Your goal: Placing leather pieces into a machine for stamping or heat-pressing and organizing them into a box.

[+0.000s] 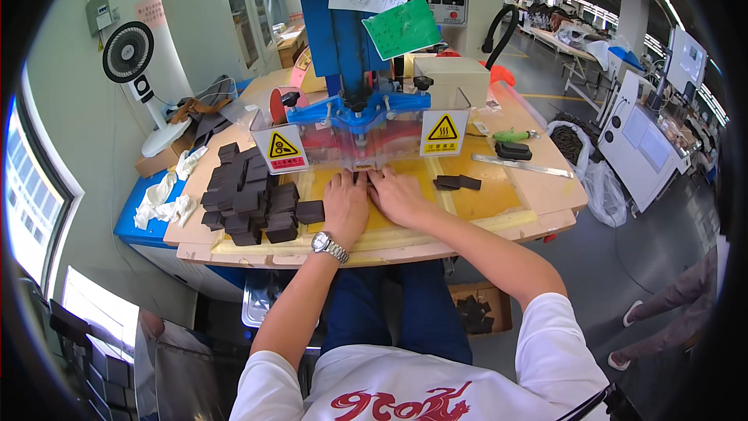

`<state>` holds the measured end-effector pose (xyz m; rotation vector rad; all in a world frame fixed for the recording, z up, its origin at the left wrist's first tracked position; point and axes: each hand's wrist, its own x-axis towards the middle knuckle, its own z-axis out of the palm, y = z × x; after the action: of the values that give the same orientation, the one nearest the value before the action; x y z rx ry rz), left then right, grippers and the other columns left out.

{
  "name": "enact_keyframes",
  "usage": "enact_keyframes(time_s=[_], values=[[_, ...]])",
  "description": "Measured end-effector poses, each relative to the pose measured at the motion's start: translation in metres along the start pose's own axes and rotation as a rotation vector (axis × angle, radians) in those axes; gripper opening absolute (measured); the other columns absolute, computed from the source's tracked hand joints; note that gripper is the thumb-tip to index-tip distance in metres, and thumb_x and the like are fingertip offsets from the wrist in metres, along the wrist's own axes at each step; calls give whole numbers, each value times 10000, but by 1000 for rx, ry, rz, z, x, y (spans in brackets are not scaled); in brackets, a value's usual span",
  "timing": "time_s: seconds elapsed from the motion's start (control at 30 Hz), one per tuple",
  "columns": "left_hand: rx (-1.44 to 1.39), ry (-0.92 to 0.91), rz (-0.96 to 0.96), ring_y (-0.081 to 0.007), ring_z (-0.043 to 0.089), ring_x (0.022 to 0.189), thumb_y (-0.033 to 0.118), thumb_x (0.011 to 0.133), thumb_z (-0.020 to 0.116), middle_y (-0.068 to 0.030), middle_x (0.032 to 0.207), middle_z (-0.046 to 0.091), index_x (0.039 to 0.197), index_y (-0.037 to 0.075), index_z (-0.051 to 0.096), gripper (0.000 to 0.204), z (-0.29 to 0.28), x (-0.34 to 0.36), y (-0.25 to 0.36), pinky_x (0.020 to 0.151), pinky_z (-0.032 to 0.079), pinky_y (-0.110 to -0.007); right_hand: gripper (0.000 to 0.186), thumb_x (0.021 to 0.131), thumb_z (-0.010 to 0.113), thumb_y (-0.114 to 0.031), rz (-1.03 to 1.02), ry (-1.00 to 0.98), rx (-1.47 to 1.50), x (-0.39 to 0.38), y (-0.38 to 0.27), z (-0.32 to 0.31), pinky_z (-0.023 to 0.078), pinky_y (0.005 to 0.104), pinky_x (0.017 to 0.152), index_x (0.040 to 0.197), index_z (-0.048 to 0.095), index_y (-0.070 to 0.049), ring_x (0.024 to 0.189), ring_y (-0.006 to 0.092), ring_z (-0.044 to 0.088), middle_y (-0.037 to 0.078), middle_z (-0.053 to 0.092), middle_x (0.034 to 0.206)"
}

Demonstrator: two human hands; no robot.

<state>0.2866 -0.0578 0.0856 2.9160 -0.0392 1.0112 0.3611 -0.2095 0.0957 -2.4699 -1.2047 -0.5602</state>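
Side by side on the yellow work surface, my left hand [345, 201] and my right hand [396, 196] meet below the head of a blue press [354, 113]. Their fingers are drawn together, with the tips at the lower edge of a transparent guard [323, 157]. Something small and dark shows between the fingertips, too covered to make out. Left of my left hand stand stacks of dark rectangular pieces [245, 195], and one such piece [310, 212] lies close by the wrist. A few loose dark pieces [457, 182] lie right of my right hand.
Rightward on the table lie a metal ruler [522, 165], a black object [513, 151] and a green-handled tool [512, 136]. White gloves [165, 201] and a fan [134, 58] are at the left. Below the table sits a cardboard box [499, 308] of dark pieces. Another person's legs [674, 300] show at right.
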Motion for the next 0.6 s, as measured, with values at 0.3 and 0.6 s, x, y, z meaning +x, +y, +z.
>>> enact_keyframes(time_s=[0.3,0.6], values=[[-22,-16,-4,-393,643,1185,85,948,599,-251,1318,675,1308,-79,666,401,-4,1,-6,1047,512,-468,404,1034,672,-343,-72,83,28,-2,5,-3,595,500,686,1326,713,-66,816,384,734,201,703,1066],[-124,69,17,-415,642,1179,4,914,592,-266,1270,686,1226,-101,677,340,-2,-5,-7,1067,515,-472,256,982,712,-204,-136,224,147,-21,10,-7,586,483,749,1186,756,-55,873,378,722,199,691,1010]])
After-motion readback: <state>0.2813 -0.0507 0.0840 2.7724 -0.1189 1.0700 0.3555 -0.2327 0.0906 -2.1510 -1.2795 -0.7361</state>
